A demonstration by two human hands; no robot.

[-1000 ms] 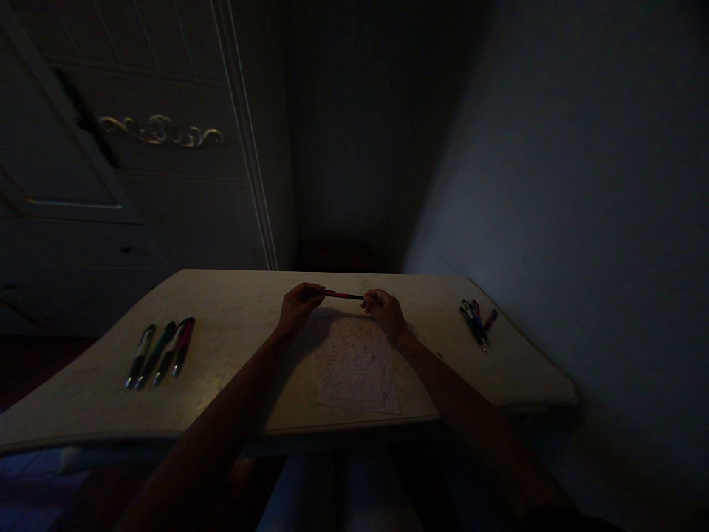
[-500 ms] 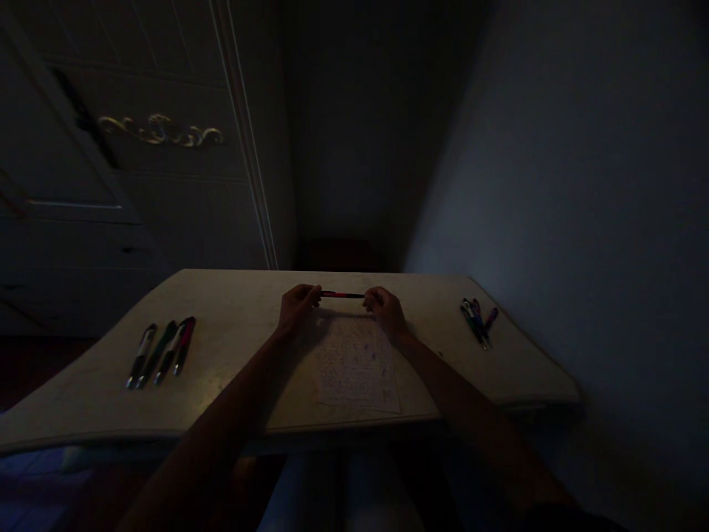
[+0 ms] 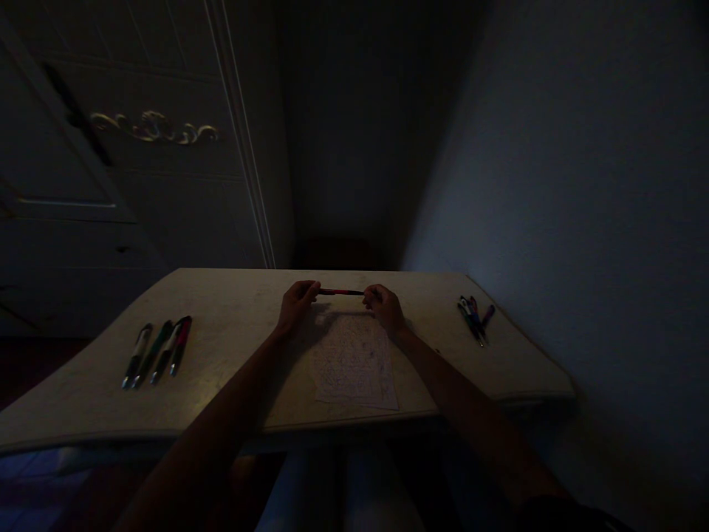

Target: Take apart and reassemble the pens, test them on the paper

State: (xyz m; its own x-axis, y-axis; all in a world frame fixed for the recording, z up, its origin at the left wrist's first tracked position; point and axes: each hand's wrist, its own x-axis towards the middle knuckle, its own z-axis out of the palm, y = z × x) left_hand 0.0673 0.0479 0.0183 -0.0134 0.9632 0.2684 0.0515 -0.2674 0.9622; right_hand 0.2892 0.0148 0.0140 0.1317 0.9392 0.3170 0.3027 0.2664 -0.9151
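Well, a bluish-grey wall point(image 3: 554, 185) rises to the right of the written paper point(image 3: 354, 366), and a cabinet point(image 3: 182, 199) stands beyond it to the left. The tabletop point(image 3: 238, 310) carries the paper, which lies flat in front of me. Well to the paper's left, four pens point(image 3: 166, 353) lie side by side, slanting, silvery ends toward me. My left hand point(image 3: 296, 304) is just beyond the paper's far left corner, my right hand point(image 3: 386, 308) beyond the far right one. Well to the paper's right is an overlapping cluster of pens point(image 3: 473, 319). Past the paper's far edge, a red-and-dark pen point(image 3: 342, 292) spans my two hands, thumb and fingers pinched together on either end. Its long axis runs left to right, nearly level and roughly parallel to that edge; which way the tip points I can't tell.
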